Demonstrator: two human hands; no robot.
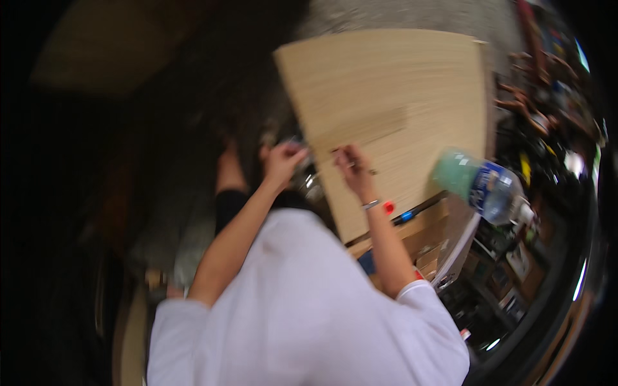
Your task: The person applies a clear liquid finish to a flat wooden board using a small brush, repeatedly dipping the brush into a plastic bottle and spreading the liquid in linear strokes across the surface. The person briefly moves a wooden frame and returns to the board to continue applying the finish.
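Right hand [351,168], grip narrow, seems to pinch a small dark piece [373,172] over the wooden table [386,77]; probably light, stiff, best held by fingertips. Left hand [283,164]: too blurred to tell.

Left grip [282,165], right grip [354,170] — blurred

Probably a workshop; the signs are a broad, unpainted wooden board [386,80]; beyond the board, rough grey floor [412,14]; right of the board, dark, crowded clutter [518,264], mostly too blurred to name.
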